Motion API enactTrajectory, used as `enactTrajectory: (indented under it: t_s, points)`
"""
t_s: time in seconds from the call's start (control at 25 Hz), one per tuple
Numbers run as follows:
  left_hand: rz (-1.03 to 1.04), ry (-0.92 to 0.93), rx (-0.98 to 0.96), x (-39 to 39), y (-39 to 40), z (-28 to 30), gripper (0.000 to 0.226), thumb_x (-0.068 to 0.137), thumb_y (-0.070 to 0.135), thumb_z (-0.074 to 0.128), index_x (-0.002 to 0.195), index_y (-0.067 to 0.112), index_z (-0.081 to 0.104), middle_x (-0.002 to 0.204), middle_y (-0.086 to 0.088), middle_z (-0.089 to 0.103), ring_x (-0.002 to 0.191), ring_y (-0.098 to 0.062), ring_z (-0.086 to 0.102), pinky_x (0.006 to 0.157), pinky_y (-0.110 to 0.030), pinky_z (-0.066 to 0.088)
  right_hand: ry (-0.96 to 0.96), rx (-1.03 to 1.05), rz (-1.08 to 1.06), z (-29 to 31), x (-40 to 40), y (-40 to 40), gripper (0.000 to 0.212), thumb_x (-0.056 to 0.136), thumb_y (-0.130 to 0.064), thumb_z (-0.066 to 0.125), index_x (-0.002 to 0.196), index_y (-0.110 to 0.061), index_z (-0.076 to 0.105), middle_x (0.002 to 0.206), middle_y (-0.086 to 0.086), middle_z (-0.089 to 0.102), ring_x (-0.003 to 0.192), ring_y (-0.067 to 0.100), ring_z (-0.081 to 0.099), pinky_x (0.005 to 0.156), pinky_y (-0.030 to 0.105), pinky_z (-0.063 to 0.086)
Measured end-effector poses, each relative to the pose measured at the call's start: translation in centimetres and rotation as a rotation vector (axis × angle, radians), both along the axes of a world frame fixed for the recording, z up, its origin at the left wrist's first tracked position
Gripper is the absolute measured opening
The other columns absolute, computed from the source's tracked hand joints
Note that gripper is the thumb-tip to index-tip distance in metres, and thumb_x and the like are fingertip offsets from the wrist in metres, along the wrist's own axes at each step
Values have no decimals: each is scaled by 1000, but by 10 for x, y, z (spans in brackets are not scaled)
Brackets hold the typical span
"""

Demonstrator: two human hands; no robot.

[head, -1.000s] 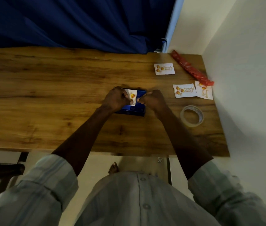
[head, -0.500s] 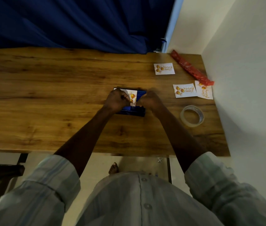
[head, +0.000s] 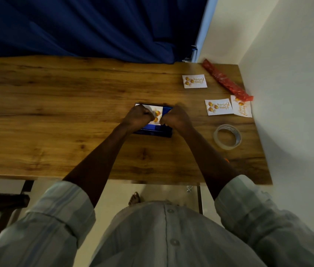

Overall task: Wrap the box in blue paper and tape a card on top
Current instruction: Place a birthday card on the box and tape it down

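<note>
Box (head: 153, 132) first: from the head view I've got it near the middle of the wooden table (head: 56, 116), already in blue paper, long axis running left to right across me. On its top lies the card (head: 157, 114), white with orange balloons, sitting toward the left part of the lid so a blue strip shows at the right end.

Left hand (head: 138, 117) is down on the card's left half, right hand (head: 174, 120) at its right edge, knuckles up, the two almost meeting over the middle. Both sets of fingers are curled under (I can't make out any tape between them, too small and dark), so whether they pinch or just press I cannot tell.

Neither hand is nearer; the card lies right beneath both. My read: they're fixing the card down.

Tape roll (head: 227, 136) waits to the right, closer to the right hand, with spare cards (head: 194, 81) and a red roll (head: 226, 82) beyond.
</note>
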State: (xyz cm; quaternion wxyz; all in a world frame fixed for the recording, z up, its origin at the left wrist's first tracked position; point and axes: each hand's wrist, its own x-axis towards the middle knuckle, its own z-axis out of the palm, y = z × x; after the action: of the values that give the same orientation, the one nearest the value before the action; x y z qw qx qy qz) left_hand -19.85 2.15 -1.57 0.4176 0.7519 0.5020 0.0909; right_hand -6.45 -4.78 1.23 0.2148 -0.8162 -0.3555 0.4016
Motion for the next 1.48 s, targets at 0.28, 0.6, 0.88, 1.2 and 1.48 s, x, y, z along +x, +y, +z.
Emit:
enactTrajectory:
  t_s: [0.28,0.6,0.88,1.2,1.48]
  points:
    - [-41,-38,12,0,-3,-1,17,83,22,72,93,10,77,95,-5,73,88,-13,65,79,-30,52,-66,11,-14,-1,-1,0,19,75,-20,75,85,-5,69,82,7,68,67,14,62,52,24,44]
    - [-31,9,19,3,-1,-3,18,79,19,75,93,9,77,98,-5,73,91,-13,64,76,-23,48,-121,25,-28,-3,-2,1,22,74,-22,77,82,-9,62,76,3,59,60,10,53,47,23,36]
    - [-13,32,-26,5,0,-2,21,67,18,85,85,12,77,92,-4,74,89,-13,65,76,-25,50,-139,34,-5,-6,0,1,22,75,-23,77,77,-10,60,76,3,60,64,12,56,51,24,41]
    - [62,95,-105,14,7,-3,25,64,8,85,86,6,75,101,-7,72,98,-21,66,93,-38,53,-280,64,53,-19,11,-4,27,78,-23,76,96,-10,60,95,5,64,79,15,59,63,29,48]
    - [37,-50,-161,8,11,3,10,78,-3,69,87,2,71,103,-9,69,100,-22,64,87,-38,55,5,74,122,-31,30,-9,50,81,-29,75,122,-10,55,116,4,62,104,18,60,78,29,48]
